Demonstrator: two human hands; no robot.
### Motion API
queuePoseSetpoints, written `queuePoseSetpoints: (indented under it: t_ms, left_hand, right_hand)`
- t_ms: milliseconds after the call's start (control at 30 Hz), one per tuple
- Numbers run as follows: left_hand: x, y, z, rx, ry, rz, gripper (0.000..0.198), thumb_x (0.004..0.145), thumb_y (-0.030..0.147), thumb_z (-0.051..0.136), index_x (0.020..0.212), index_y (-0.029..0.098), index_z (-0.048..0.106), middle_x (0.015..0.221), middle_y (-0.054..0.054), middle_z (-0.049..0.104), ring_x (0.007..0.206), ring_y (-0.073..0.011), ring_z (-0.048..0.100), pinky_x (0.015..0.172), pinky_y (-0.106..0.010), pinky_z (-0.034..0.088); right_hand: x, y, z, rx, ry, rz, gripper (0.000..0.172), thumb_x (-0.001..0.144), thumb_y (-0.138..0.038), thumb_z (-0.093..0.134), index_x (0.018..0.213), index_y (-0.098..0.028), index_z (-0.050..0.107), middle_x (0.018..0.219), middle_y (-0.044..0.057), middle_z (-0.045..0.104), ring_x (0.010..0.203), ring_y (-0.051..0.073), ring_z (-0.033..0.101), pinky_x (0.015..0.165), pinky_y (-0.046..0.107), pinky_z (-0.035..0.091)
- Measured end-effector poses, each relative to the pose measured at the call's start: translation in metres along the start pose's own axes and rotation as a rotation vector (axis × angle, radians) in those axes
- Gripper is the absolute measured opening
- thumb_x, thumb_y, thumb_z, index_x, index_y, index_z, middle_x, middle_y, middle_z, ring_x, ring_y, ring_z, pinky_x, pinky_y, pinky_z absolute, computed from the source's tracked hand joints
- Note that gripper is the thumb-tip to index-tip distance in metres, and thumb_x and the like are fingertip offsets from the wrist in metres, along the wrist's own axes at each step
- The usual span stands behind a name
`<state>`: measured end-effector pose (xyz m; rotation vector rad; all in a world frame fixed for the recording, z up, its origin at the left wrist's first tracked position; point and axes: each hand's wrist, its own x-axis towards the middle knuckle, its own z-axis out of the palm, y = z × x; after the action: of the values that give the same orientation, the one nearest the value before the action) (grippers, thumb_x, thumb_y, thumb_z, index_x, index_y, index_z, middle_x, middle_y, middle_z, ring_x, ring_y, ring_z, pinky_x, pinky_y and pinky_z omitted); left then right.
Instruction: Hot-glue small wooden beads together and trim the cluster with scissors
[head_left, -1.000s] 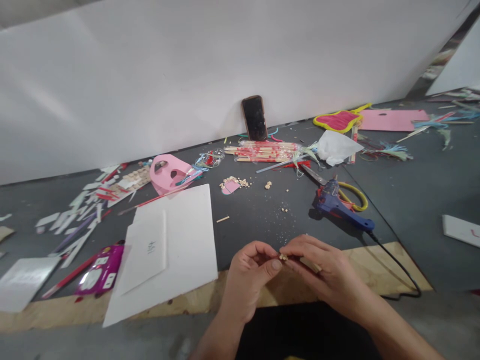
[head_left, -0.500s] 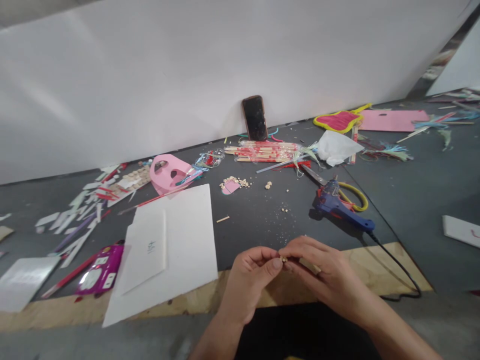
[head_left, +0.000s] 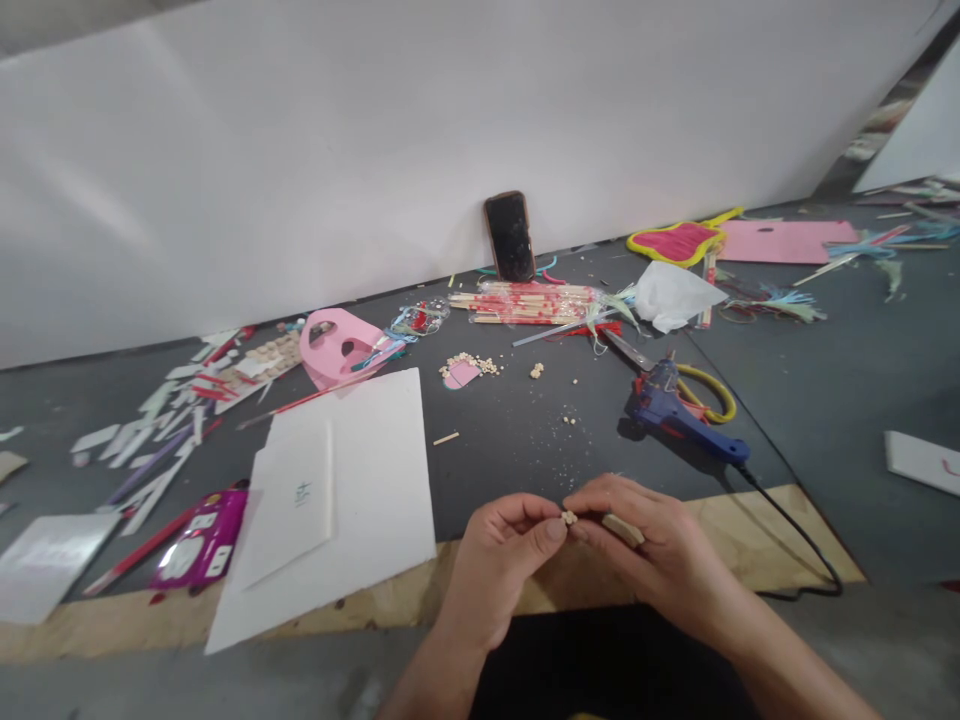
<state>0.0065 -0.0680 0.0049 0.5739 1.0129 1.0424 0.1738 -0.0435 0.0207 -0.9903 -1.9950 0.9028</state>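
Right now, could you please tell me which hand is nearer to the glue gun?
Right. The right hand is left of the glue gun, on its near side; the left hand lies farther left.

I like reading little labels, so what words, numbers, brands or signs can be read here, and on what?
White card: short handwritten mark, perhaps "1st" or "154", too small to be sure.
Purple pack: pale markings, too blurred to read.
White slab at far right: reddish mark, not readable.
No other text can be made out.

1 dark phone (head_left: pixel 508 236) leaning against white wall (head_left: pixel 300 170).
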Motion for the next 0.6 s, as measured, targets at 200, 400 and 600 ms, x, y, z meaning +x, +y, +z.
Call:
queuePoseSetpoints:
  t_ms: [200, 400, 600]
  left_hand:
    - [-0.0009, -0.0001, -0.0009, 0.029, -0.027, 0.001, 0.015, 0.070, 0.030, 0.078, 0.074, 0.016, 0.074, 0.070, -0.003, 0.072, 0.070, -0.0119, 0.061, 0.072, -0.023, 0.045]
    - [-0.0002, 0.0001, 0.0001, 0.068, 0.015, 0.024, 0.018, 0.068, 0.032, 0.079, 0.072, 0.015, 0.073, 0.068, -0.002, 0.070, 0.066, -0.0111, 0.057, 0.068, -0.023, 0.043]
    - [-0.0004, -0.0009, 0.0002, 0.070, 0.002, 0.040, 0.017, 0.070, 0.031, 0.078, 0.072, 0.015, 0.073, 0.067, -0.002, 0.069, 0.067, -0.0114, 0.057, 0.070, -0.023, 0.044]
  right_hand:
    - [-0.0001, -0.0012, -0.0006, 0.003, -0.015, -0.002, 0.014, 0.091, -0.019, 0.052, 0.096, -0.023, 0.065, 0.085, 0.003, 0.069, 0.077, 0.014, 0.065, 0.069, 0.022, 0.052]
    - [-0.0003, -0.0035, -0.0014, 0.007, -0.004, -0.027, 0.015, 0.090, -0.017, 0.052, 0.095, -0.023, 0.065, 0.083, 0.003, 0.069, 0.076, 0.013, 0.065, 0.068, 0.022, 0.053]
    - [-0.0004, -0.0013, 0.0005, 0.022, -0.007, -0.037, 0.016, 0.090, -0.016, 0.053, 0.096, -0.023, 0.065, 0.084, 0.002, 0.068, 0.077, 0.013, 0.065, 0.069, 0.022, 0.052]
